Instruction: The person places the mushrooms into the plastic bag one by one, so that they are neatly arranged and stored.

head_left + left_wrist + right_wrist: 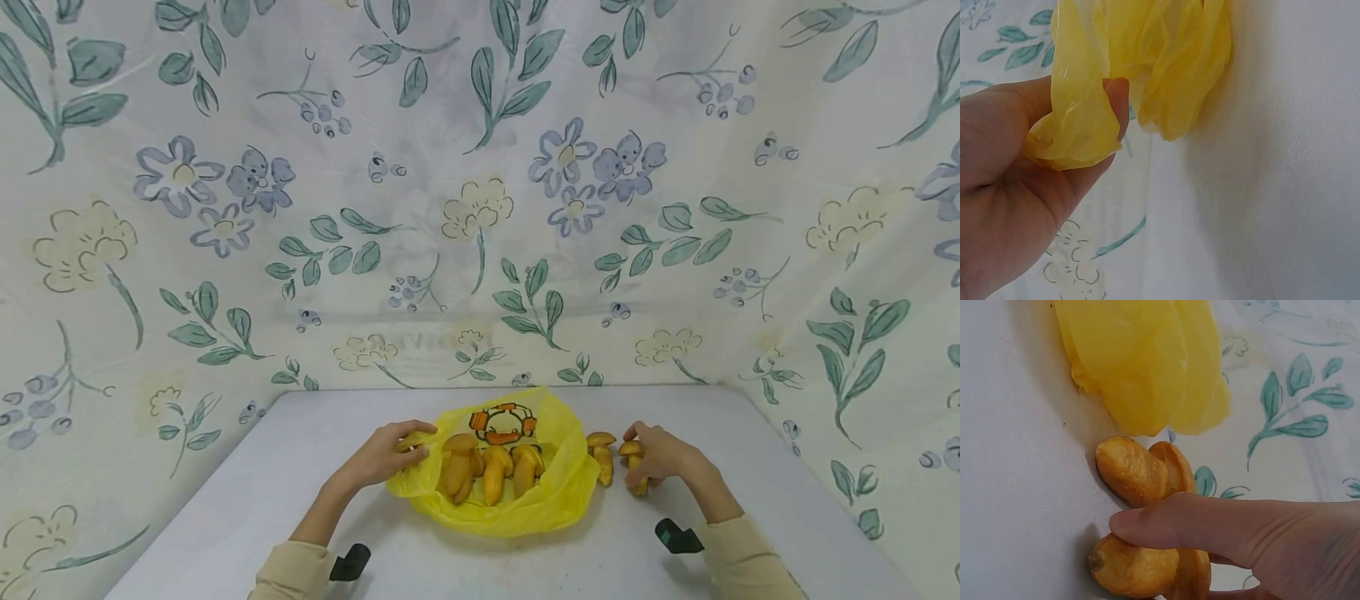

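Note:
A yellow plastic bag (517,518) lies spread on the table with its mouth wide, and an orange cartoon print shows on its inner wall. Several brown mushrooms (495,477) lie inside it. My left hand (382,454) holds the bag's left rim; in the left wrist view the thin film (1082,119) runs between thumb and fingers. Right of the bag, my right hand (660,457) grips a mushroom (1135,569) by its sides, with the thumb across it. Another mushroom (602,458) lies between that hand and the bag, resting on the table.
The white table (225,500) reaches back to a flower-patterned cloth (435,250) that hangs behind and at the sides. A black device (350,563) sits by the left wrist, and another black device (678,536) by the right wrist.

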`<state>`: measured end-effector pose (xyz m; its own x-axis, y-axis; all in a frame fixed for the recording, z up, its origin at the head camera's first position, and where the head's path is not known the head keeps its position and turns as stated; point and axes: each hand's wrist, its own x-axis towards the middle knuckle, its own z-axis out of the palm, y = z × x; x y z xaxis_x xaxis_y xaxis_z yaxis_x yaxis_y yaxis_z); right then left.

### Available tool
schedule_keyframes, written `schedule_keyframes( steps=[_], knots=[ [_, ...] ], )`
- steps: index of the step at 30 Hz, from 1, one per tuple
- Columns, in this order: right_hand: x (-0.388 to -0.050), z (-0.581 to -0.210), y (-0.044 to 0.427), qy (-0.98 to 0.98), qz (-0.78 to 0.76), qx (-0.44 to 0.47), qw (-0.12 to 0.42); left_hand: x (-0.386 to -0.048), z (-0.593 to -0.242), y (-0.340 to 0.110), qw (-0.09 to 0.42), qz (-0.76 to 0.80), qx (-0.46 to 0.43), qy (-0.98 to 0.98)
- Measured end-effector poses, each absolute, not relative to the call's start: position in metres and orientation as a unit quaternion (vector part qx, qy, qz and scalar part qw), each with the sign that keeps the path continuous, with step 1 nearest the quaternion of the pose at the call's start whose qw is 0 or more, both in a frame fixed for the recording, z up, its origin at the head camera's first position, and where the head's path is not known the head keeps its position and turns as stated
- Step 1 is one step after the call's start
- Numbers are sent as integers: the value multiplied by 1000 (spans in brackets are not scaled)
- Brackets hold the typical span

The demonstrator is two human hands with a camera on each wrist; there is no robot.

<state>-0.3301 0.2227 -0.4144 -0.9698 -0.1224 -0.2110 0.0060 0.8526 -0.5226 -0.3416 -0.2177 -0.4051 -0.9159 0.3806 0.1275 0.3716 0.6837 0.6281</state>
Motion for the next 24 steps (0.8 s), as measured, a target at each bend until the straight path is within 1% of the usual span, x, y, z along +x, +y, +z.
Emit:
schedule_keyframes(
  steps=[16, 24],
  knots=[
    [-331, -413, 228, 954, -278, -34, 109, -342, -406, -218, 9, 341, 202, 918],
    [-331, -410, 228, 958, -274, -37, 81, -344, -407, -219, 2, 334, 214, 918]
  ],
)
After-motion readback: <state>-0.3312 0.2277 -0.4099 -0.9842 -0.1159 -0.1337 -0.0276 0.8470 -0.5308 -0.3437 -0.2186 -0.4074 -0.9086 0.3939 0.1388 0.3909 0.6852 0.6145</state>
